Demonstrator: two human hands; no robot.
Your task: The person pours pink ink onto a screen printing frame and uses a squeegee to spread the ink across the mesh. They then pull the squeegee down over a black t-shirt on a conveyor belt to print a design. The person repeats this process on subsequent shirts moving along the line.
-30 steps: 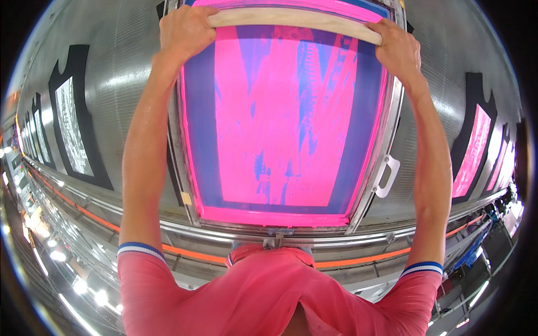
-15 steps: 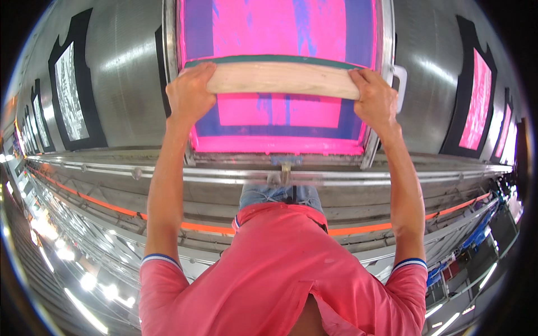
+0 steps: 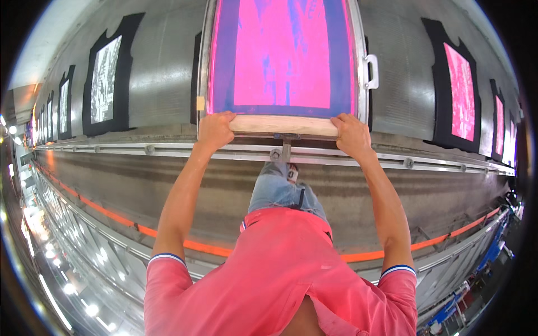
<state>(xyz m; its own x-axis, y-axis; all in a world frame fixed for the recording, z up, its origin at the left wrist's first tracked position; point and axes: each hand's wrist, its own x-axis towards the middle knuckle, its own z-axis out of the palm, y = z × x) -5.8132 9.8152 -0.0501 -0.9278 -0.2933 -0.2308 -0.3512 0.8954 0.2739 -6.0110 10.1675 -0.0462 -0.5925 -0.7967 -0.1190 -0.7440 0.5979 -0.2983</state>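
Note:
A wooden-handled squeegee (image 3: pixel 284 125) lies across the near end of a screen printing frame (image 3: pixel 204 61). My left hand (image 3: pixel 216 132) is closed round its left end. Its right end is gripped by my right hand (image 3: pixel 353 134). Beyond the handle, the mesh (image 3: pixel 280 61) shows a large pink printed area with blue streaks and a blue border. Pink ink lines the inner edges of the frame. The squeegee's blade is hidden under the handle. A pale metal handle (image 3: pixel 371 71) sticks out from the frame's right side.
Black shirts with white prints (image 3: pixel 105 78) lie on the long grey table (image 3: pixel 162 73) to the left. To the right lie black shirts with pink prints (image 3: pixel 460 92). A metal rail (image 3: pixel 224 154) runs along the table's near edge. An orange strip (image 3: pixel 207 247) runs behind me.
Both hands have drawn the squeegee toward me, from the middle of the screen to its near end. The view has shifted too.

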